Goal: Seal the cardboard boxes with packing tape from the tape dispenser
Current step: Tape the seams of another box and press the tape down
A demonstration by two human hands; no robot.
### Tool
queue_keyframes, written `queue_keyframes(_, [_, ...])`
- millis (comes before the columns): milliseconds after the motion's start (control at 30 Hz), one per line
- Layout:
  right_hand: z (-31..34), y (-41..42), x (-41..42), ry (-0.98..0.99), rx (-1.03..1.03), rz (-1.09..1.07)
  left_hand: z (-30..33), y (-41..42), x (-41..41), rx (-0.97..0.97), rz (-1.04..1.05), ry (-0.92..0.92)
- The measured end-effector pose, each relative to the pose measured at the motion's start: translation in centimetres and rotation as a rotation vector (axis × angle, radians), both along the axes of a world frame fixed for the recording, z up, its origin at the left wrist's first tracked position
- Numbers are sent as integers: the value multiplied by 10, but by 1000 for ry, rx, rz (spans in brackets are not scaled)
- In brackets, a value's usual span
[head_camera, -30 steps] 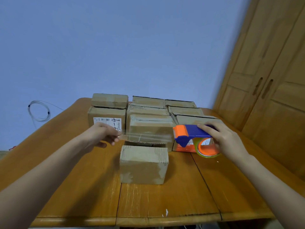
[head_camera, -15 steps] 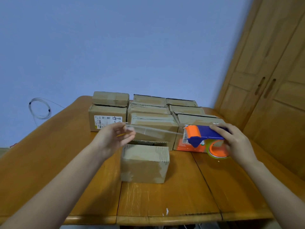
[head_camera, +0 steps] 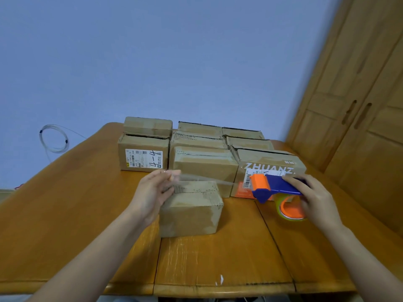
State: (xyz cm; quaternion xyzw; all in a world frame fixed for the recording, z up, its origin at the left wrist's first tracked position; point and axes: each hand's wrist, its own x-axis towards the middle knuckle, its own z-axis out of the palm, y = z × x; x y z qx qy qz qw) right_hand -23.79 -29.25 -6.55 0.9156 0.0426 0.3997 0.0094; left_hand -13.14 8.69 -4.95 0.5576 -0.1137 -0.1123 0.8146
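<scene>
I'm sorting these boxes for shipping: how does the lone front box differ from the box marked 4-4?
The front box stands alone near the table's front edge; the 4-4 box sits in the back group with another box stacked on it. The front box's near face is plain; the 4-4 box carries a white label with handwriting. A tape strip is stretched over the front box, none over the 4-4 box. Both are brown cardboard.

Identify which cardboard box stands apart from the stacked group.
The small plain box nearest the person, alone in front; the left hand touches its left end.
</scene>
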Motion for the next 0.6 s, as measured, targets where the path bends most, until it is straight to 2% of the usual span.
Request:
queue_keyframes(300, [-6,13,19,-21,10,48,0,3,9,-99,30,48])
queue_keyframes(600, [-5,21,52,19,35,83,-2,5,5,-387,72,201])
